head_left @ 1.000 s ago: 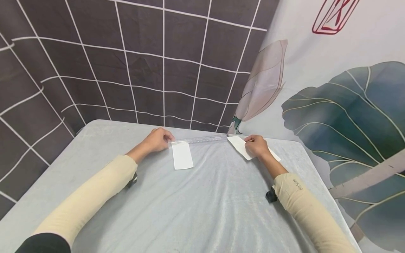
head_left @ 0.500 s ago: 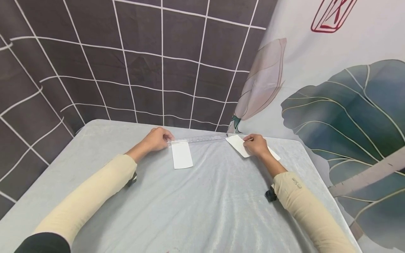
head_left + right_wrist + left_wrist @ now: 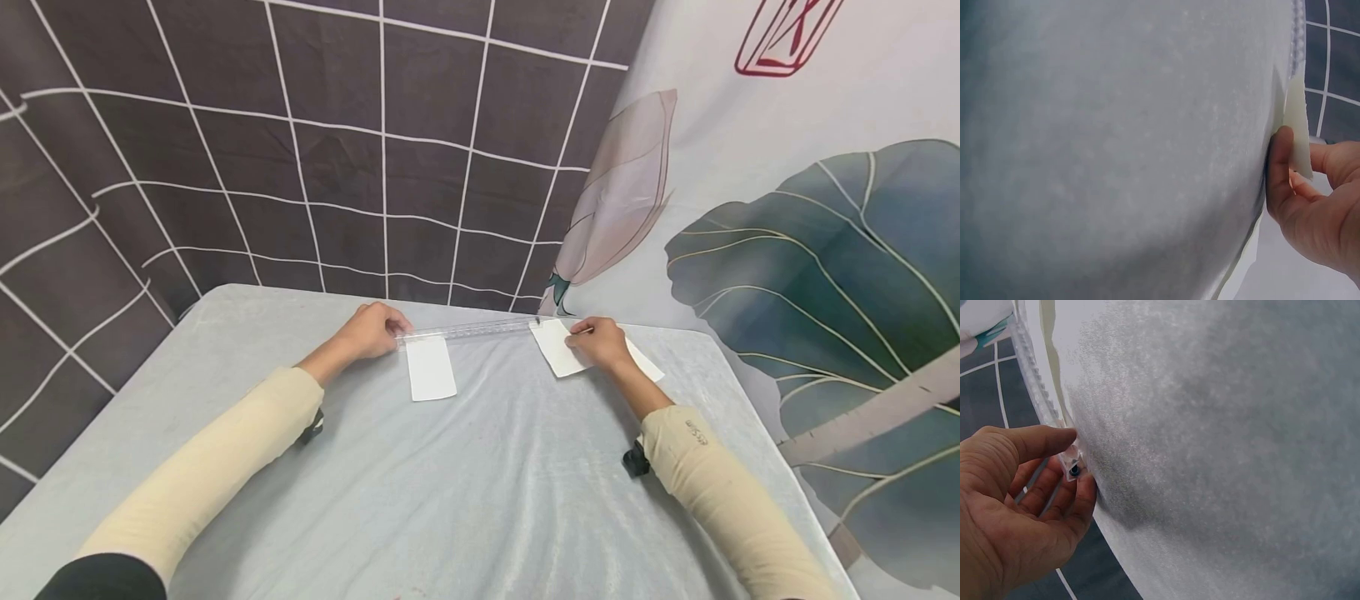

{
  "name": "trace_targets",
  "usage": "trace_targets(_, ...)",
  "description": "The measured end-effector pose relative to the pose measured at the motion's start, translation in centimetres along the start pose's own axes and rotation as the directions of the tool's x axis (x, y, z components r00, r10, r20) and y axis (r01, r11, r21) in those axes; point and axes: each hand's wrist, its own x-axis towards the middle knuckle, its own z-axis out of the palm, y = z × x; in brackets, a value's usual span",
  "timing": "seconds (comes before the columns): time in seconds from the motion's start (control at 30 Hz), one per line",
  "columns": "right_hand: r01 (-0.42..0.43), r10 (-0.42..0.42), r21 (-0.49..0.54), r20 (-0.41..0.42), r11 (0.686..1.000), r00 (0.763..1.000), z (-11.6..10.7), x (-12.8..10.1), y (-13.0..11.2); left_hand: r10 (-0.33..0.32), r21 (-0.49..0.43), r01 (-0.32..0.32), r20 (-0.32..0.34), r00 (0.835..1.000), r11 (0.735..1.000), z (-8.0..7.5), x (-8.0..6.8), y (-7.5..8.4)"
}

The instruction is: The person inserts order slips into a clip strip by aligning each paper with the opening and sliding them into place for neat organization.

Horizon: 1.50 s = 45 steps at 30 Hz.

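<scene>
- Head view: left hand [image 3: 367,331] pinches clear strip [image 3: 487,328], 9 o'clock end
- right hand [image 3: 602,342] pinches white sheet [image 3: 550,346], strip's 3 o'clock end
- right hand hides part of sheet

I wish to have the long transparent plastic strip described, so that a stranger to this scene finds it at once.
Find the pale grey cloth-covered table and look near its far edge. There the long transparent plastic strip stretches from the left hand, which pinches one end, toward the right hand. Unlike the nearby white rectangular paper, it is narrow and see-through.
</scene>
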Motion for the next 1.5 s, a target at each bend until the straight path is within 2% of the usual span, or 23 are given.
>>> trace_targets(0.47,0.03,-0.031,0.037,0.01,0.999,0.999,0.7,0.1,-0.4,-0.009,-0.004,0.009,0.009,1.0,1.0,-0.1,-0.1,0.2)
trace_targets(0.67,0.021,-0.022,0.049,0.028,0.999,0.999,1.0,0.1,-0.4,0.012,-0.012,-0.012,0.013,1.0,1.0,0.5,1.2,-1.8)
trace_targets(0.73,0.021,-0.022,0.054,0.031,0.998,0.999,1.2,0.2,-0.4,0.04,-0.003,-0.04,-0.005,0.999,0.999,1.1,2.0,-3.1)
trace_targets(0.9,0.029,-0.031,0.062,0.033,0.998,0.999,1.4,0.2,-0.7,0.022,-0.004,-0.022,-0.003,1.0,1.0,0.6,1.2,-1.7)
trace_targets(0.97,0.035,-0.037,0.064,0.033,0.997,0.999,1.6,0.2,-0.8,-0.012,-0.01,0.012,0.015,1.0,1.0,0.0,0.3,-0.2)
trace_targets(1.07,0.036,-0.038,0.066,0.032,0.997,0.999,1.8,0.1,-1.0,-0.025,-0.003,0.025,0.018,1.0,1.0,-0.3,-0.2,0.4)
trace_targets(1.1,0.038,-0.04,0.065,0.032,0.997,0.999,1.8,0.1,-1.1,-0.026,-0.001,0.026,0.016,1.0,1.0,-0.3,-0.3,0.5)
trace_targets(1.13,0.04,-0.042,0.066,0.031,0.997,0.999,1.9,0.1,-1.2,-0.001,-0.015,0.001,0.005,1.0,1.0,-0.1,-0.1,-0.1)
trace_targets(1.23,0.04,-0.042,0.066,0.032,0.997,0.999,2.0,0.1,-1.4,0.001,-0.017,-0.002,-0.003,1.0,1.0,-0.3,-0.2,0.0)
trace_targets(1.33,0.048,-0.05,0.067,0.03,0.997,0.998,2.1,0.1,-1.6,-0.006,-0.02,0.006,0.002,1.0,1.0,-0.2,-0.1,-0.1)
trace_targets(1.37,0.049,-0.052,0.066,0.03,0.997,0.998,2.1,0.1,-1.6,-0.035,-0.006,0.035,0.014,0.999,0.999,-0.4,-0.3,0.7)
trace_targets(1.5,0.055,-0.057,0.059,0.027,0.997,0.998,2.1,0.1,-1.5,-0.037,-0.007,0.038,0.02,0.999,0.999,-0.2,0.2,0.1)
